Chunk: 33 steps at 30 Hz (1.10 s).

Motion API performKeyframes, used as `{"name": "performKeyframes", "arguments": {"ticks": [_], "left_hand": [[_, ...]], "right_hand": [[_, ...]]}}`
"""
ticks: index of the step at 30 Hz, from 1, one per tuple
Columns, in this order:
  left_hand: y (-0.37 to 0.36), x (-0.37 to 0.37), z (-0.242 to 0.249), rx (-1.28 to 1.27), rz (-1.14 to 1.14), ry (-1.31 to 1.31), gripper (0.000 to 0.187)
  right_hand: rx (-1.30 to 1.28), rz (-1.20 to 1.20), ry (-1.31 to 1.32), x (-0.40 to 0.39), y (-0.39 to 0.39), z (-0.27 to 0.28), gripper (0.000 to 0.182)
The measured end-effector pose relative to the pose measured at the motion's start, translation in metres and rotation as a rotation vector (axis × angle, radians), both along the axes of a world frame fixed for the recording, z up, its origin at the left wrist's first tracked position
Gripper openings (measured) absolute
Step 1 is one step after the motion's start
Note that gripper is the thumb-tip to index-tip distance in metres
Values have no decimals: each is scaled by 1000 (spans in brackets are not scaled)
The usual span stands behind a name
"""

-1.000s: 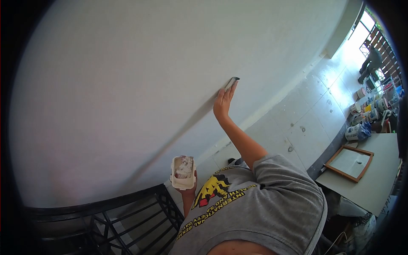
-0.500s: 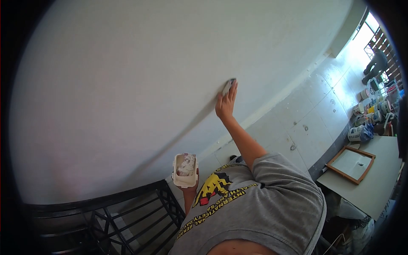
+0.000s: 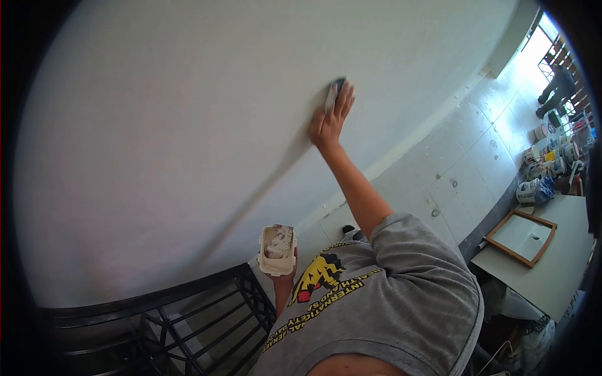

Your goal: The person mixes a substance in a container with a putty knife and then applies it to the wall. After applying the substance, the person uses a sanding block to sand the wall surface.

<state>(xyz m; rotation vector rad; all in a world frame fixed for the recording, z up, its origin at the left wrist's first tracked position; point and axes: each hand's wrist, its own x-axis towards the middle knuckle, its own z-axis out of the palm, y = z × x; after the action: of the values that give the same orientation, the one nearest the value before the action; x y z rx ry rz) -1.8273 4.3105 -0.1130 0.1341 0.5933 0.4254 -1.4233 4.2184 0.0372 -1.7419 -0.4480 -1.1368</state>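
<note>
My right hand (image 3: 330,125) is stretched out against the pale wall (image 3: 188,125), its fingers pressed on a flat putty scraper (image 3: 331,99). The scraper has a light face and a dark edge, and it lies against the wall surface. Down near my body, my left hand (image 3: 286,279) grips a white plastic tub (image 3: 274,266) from below and the side; most of its fingers are hidden behind the tub. Inside the tub sits a flat piece smeared with white paste (image 3: 280,240).
Below the tub stands a black metal bench (image 3: 169,301) against the wall. A wood-framed panel (image 3: 520,238) lies on a pale board (image 3: 564,269) at right. Several paint buckets (image 3: 527,191) line the tiled floor (image 3: 458,182). Farther off, a person (image 3: 558,88) bends near a doorway.
My right hand has slid the scraper up the view along the wall, slightly leftward. My left hand and the tub have shifted only slightly to the right.
</note>
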Motion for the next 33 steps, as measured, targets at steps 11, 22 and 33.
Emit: {"name": "performKeyframes", "arguments": {"ticks": [11,22,33], "left_hand": [[1,4,11,39,-49,-35,64],[-4,-3,-3,12,78,-49,60],[-9,0,11,-1,45,-142,62]], "right_hand": [[-90,-13,-12,-19,-1,21,70],[981,71,728,36,-42,-49,63],[258,112,297,-45,15,-19,64]]}}
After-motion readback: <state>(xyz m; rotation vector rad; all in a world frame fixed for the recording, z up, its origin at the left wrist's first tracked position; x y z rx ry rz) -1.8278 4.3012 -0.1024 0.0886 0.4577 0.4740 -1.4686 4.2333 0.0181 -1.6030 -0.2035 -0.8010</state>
